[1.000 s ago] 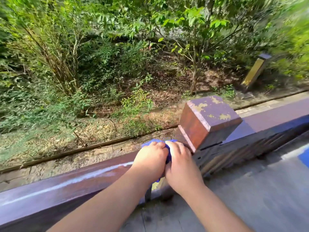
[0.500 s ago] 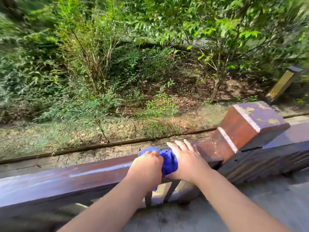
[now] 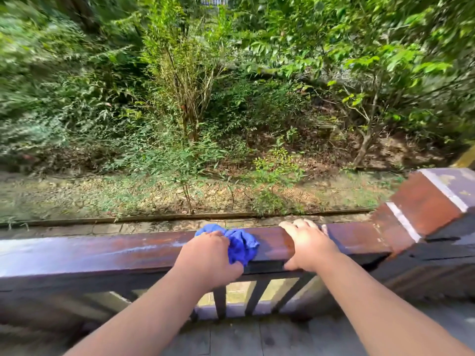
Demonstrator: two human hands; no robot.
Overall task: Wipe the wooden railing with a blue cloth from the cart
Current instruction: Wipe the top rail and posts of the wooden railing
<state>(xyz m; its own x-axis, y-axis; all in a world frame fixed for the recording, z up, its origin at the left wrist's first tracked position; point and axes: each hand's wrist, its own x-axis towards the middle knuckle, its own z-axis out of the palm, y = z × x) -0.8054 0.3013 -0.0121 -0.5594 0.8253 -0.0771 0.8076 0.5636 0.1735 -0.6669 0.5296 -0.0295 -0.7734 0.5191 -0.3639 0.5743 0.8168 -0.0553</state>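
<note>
A dark reddish-brown wooden railing (image 3: 102,249) runs across the lower part of the view. My left hand (image 3: 208,255) presses a bunched blue cloth (image 3: 241,244) onto the top of the rail, fingers closed on it. My right hand (image 3: 307,244) grips the bare rail a hand's width to the right of the cloth, fingers curled over the far edge and thumb on the near face. No cart is in view.
A square wooden post (image 3: 431,201) with a worn cap stands at the right end of the rail. Dark balusters (image 3: 253,295) hang under it. Beyond the railing lie a gravel strip and dense shrubs (image 3: 192,98). Grey deck boards (image 3: 257,337) are underfoot.
Both hands slid left along the rail, away from the post. My right hand let go of the cloth and now holds the rail apart from it.
</note>
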